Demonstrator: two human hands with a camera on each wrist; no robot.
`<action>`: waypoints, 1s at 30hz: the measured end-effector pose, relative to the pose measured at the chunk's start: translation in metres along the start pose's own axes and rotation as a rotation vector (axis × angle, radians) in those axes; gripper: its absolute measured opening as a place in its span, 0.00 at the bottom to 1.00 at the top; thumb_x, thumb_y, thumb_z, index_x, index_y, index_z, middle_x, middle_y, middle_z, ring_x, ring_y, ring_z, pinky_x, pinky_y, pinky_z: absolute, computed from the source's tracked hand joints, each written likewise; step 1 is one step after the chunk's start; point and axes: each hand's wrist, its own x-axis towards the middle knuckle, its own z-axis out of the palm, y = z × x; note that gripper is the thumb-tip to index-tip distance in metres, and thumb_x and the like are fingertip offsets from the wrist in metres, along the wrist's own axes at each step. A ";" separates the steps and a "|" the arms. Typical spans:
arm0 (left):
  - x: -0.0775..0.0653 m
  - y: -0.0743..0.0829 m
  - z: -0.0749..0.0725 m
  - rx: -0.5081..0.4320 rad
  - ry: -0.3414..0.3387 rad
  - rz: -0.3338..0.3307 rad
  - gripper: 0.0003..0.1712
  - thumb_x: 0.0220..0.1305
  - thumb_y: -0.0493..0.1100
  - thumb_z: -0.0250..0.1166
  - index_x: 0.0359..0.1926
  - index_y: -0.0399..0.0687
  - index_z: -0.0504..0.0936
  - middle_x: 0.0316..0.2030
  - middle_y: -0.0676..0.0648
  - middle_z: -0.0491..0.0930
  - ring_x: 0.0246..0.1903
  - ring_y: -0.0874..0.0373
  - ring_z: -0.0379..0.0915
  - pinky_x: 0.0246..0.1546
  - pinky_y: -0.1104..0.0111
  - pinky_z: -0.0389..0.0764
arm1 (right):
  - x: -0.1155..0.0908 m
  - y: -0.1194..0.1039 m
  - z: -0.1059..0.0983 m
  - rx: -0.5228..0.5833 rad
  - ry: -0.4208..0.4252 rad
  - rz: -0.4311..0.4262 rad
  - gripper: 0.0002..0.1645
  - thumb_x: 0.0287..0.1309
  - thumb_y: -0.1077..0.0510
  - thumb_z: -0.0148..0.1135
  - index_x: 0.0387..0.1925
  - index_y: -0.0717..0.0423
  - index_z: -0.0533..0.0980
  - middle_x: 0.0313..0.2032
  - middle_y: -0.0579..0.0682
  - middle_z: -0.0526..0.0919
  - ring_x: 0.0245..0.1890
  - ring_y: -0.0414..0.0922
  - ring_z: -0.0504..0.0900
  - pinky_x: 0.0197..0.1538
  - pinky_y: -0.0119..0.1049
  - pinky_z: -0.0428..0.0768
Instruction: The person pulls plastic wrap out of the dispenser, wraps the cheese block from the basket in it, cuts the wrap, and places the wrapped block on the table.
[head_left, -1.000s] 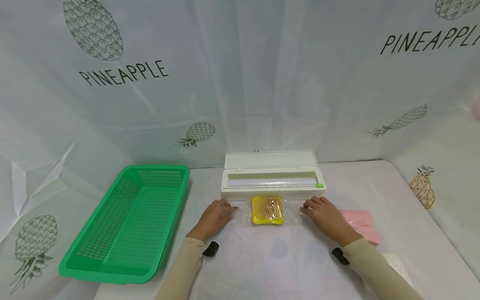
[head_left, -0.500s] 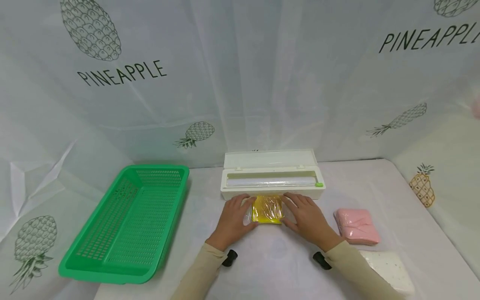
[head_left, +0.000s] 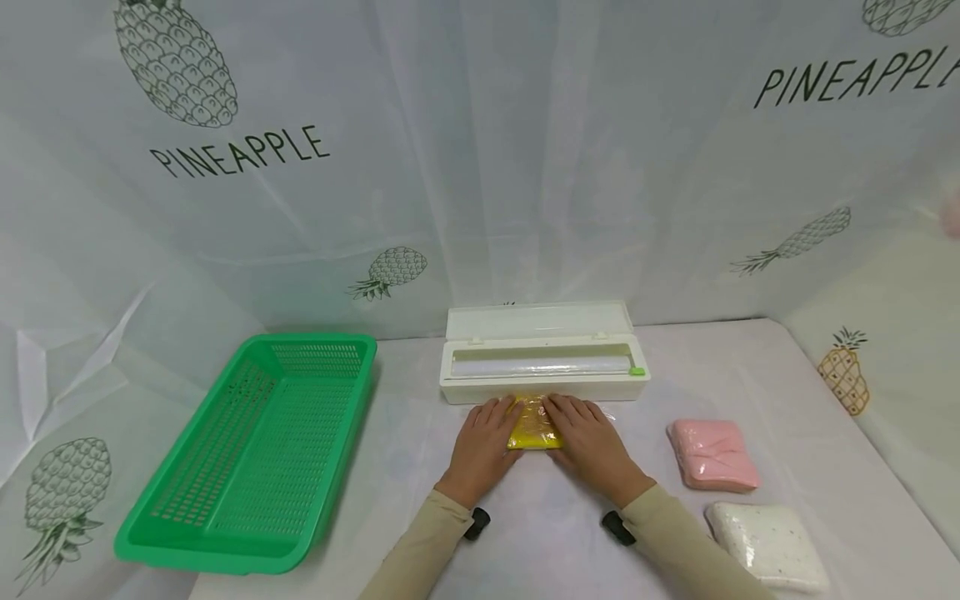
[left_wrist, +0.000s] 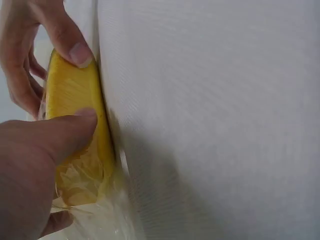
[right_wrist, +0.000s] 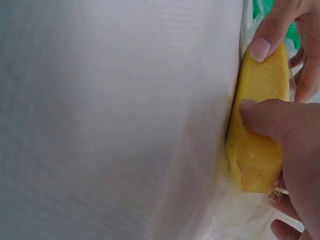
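A yellow toast-shaped block [head_left: 535, 425], wrapped in clear cling film, lies on the table in front of the cling film dispenser [head_left: 545, 388]. My left hand [head_left: 483, 446] grips its left side, and my right hand [head_left: 588, 442] grips its right side. In the left wrist view both thumbs press the near face of the block [left_wrist: 75, 95], while other fingers reach over and behind it. The right wrist view shows the same two-handed hold on the block [right_wrist: 265, 80]. Loose film spreads from its ends. The hands hide both sides of the block in the head view.
The dispenser's lid [head_left: 538, 320] stands raised, with a film roll [head_left: 542, 366] inside. At the left is a green plastic basket [head_left: 330, 467]. On the right lie a pink wrapped block [head_left: 714, 454] and a white wrapped block [head_left: 768, 546]. A printed curtain hangs behind.
Both hands have moved inward from the film's outer ends to the sides of the yellow block. The film ends that stretched out beside it are now mostly folded in or covered.
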 end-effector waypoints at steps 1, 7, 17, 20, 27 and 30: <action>-0.001 0.000 0.000 0.004 0.000 0.002 0.43 0.51 0.61 0.67 0.66 0.52 0.64 0.64 0.49 0.63 0.61 0.52 0.58 0.61 0.60 0.58 | -0.001 0.000 -0.001 0.001 -0.005 0.002 0.41 0.49 0.45 0.66 0.61 0.61 0.66 0.59 0.54 0.68 0.57 0.51 0.67 0.58 0.47 0.63; -0.007 -0.001 0.000 -0.002 -0.020 0.032 0.40 0.53 0.61 0.65 0.65 0.55 0.65 0.63 0.52 0.64 0.61 0.53 0.57 0.59 0.59 0.58 | -0.007 -0.007 -0.008 0.002 -0.022 -0.003 0.37 0.50 0.43 0.64 0.57 0.60 0.71 0.54 0.53 0.72 0.55 0.52 0.69 0.58 0.48 0.63; -0.022 0.000 -0.011 -0.075 -0.040 0.153 0.35 0.57 0.46 0.65 0.66 0.57 0.64 0.66 0.55 0.59 0.68 0.51 0.46 0.63 0.56 0.51 | -0.023 -0.039 -0.024 0.012 -0.044 0.047 0.43 0.37 0.35 0.71 0.47 0.62 0.72 0.41 0.54 0.72 0.45 0.52 0.72 0.54 0.46 0.68; -0.023 0.002 -0.013 -0.076 -0.025 0.181 0.35 0.56 0.40 0.64 0.65 0.57 0.66 0.68 0.54 0.56 0.69 0.50 0.42 0.64 0.55 0.50 | -0.028 -0.050 -0.027 0.024 -0.057 0.079 0.42 0.38 0.34 0.70 0.45 0.61 0.71 0.39 0.53 0.71 0.41 0.51 0.74 0.52 0.44 0.70; -0.023 0.008 -0.015 -0.077 0.049 0.133 0.35 0.50 0.33 0.67 0.58 0.63 0.72 0.64 0.52 0.62 0.62 0.52 0.55 0.54 0.57 0.61 | -0.037 -0.055 -0.035 0.146 -0.084 0.194 0.31 0.50 0.36 0.63 0.46 0.53 0.73 0.35 0.45 0.69 0.37 0.45 0.75 0.47 0.42 0.72; -0.024 0.010 -0.016 -0.072 0.061 0.117 0.29 0.52 0.35 0.68 0.53 0.65 0.74 0.57 0.56 0.68 0.56 0.56 0.60 0.50 0.59 0.64 | -0.041 -0.046 -0.039 0.228 -0.052 0.229 0.23 0.51 0.44 0.65 0.45 0.51 0.75 0.36 0.42 0.71 0.36 0.42 0.75 0.45 0.41 0.73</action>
